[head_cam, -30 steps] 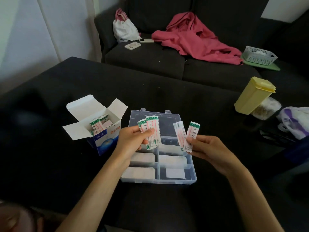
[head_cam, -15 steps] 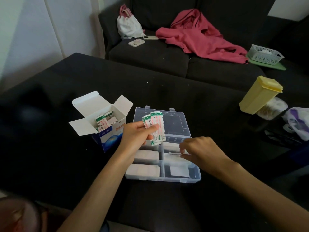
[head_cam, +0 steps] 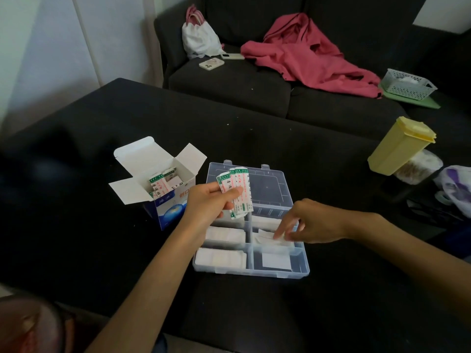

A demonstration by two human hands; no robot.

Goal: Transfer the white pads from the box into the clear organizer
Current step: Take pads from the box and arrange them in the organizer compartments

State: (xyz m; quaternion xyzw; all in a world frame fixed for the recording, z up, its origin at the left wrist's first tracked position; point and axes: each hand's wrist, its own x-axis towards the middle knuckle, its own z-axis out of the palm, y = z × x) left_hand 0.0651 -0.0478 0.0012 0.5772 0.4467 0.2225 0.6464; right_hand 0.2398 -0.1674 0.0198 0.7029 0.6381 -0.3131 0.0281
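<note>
The clear organizer [head_cam: 251, 272] lies open on the black table [head_cam: 280, 138], with white pads [head_cam: 224, 257] in its little rooms. The open box [head_cam: 163, 189] just left of it holds more wrapped pads. The left hand [head_cam: 206, 205] pinches a fan of wrapped strips [head_cam: 235, 189]. The right hand [head_cam: 313, 222] reaches in with loose, straight fingers touching a pad. A pink jacket [head_cam: 305, 57] lies on the dark sofa [head_cam: 229, 82].

Living room: dark sofa [head_cam: 254, 82], strewn clothing [head_cam: 305, 54]
</note>
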